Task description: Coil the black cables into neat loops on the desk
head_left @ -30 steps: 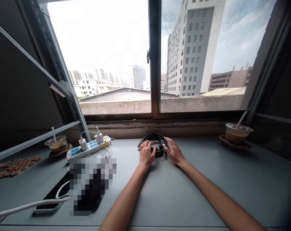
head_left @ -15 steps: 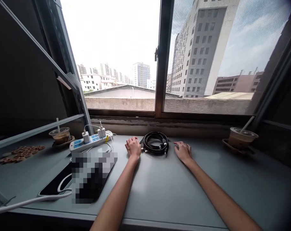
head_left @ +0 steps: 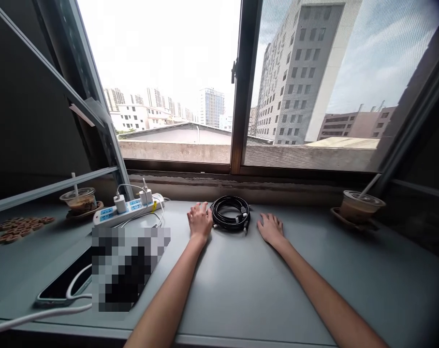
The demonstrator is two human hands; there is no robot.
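Observation:
Between my two hands a coiled black cable (head_left: 231, 228) lies on the grey tabletop (head_left: 234, 285), close to the window sill. Its connectors, some with pale ends, show at the coil's right and lower side. My left hand (head_left: 199, 221) rests palm down just left of the coil, fingers spread, its thumb side against or very near the loops. On the other side my right hand (head_left: 271, 228) lies flat on the table, fingers apart, with a small gap between it and the cable. Neither hand holds anything.
A white power strip (head_left: 105, 222) with plugged-in chargers stands at left, near a tablet-like device (head_left: 65, 280) and a blurred-out patch. Lidded drink cups, one left (head_left: 81, 202) and one right (head_left: 360, 208), sit on coasters. Brown ring-shaped pieces (head_left: 21, 229) lie far left, behind a metal frame (head_left: 52, 191).
My left hand's fingers have spread out, and my right hand has flattened onto the table. The whole view has shifted slightly; the cable coil stays between the hands.

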